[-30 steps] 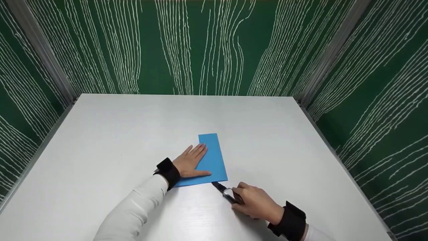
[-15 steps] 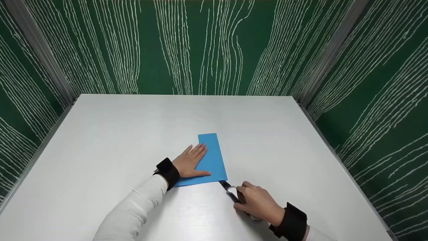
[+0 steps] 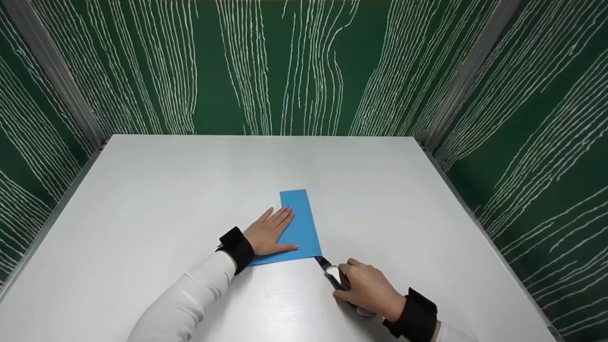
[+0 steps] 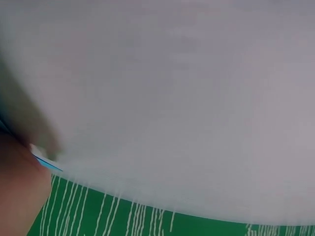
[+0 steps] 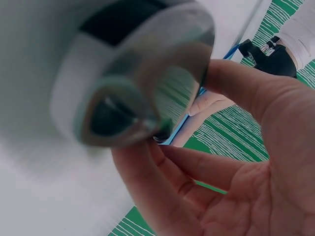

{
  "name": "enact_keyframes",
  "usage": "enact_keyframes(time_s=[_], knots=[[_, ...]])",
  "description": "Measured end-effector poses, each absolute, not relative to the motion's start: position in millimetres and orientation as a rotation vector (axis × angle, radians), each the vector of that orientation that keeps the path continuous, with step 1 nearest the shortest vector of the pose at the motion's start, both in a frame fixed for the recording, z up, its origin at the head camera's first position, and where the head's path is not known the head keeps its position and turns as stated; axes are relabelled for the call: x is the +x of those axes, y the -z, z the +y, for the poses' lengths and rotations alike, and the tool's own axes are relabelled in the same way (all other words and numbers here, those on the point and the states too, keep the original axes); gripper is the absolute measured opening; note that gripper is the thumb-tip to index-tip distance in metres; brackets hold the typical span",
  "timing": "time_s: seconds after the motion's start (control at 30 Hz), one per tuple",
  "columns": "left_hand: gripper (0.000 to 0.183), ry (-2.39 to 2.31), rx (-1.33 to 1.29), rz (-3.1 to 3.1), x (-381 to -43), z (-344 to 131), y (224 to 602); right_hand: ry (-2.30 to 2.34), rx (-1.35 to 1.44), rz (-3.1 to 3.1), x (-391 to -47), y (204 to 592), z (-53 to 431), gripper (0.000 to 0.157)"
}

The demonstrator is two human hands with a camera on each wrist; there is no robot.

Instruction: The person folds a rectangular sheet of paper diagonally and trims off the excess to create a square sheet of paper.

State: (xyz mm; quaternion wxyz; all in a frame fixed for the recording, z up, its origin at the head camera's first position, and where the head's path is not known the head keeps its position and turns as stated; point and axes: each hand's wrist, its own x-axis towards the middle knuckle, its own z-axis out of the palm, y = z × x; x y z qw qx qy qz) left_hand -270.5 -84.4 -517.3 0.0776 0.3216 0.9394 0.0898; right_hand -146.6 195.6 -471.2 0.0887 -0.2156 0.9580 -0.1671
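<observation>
A blue sheet of paper (image 3: pixel 303 230) lies on the white table in the head view. My left hand (image 3: pixel 269 236) rests on it with straight, spread fingers and the thumb stretched to the right, covering its left part. My right hand (image 3: pixel 369 286) grips a black-and-silver stapler (image 3: pixel 336 280), whose narrow front end meets the paper's near right corner. Close up in the right wrist view, the stapler's shiny rounded end (image 5: pixel 197 24) sits between thumb and curled fingers. In the left wrist view only a blurred part of the hand (image 4: pixel 22 191) and a blue paper sliver (image 4: pixel 48 164) show.
The white table (image 3: pixel 190 175) spreads around the paper. Green walls (image 3: pixel 218 85) with wavy white lines stand at its back and sides, with grey metal posts (image 3: pixel 78 95) in the corners. Each wrist wears a black band (image 3: pixel 412 313).
My right hand has slid the stapler a little to the right along the paper's near edge, up to the corner. The left hand stays pressed on the sheet.
</observation>
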Motion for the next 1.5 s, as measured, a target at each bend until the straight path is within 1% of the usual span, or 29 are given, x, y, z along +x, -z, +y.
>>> enact_keyframes(time_s=[0.13,0.3,0.53,0.8,1.1,1.27,1.5], knots=[[0.092,-0.293,0.959,2.794,-267,-82,514,0.515,-0.618,2.872,-147,473,194,0.032],[0.090,-0.330,0.934,2.754,-265,-82,515,0.478,-0.641,2.944,-147,477,192,0.028],[0.097,-0.346,0.934,2.743,-264,-83,513,0.484,-0.626,2.962,-146,480,189,0.025],[0.099,-0.309,0.920,2.747,-265,-84,516,0.495,-0.584,2.947,-145,480,184,0.024],[0.099,-0.323,0.923,2.746,-266,-83,517,0.492,-0.583,2.974,-145,480,182,0.026],[0.099,-0.342,0.925,2.748,-264,-82,517,0.501,-0.600,2.977,-143,478,183,0.031],[0.100,-0.349,0.957,2.764,-270,-87,527,0.539,-0.601,2.953,-144,476,180,0.034]])
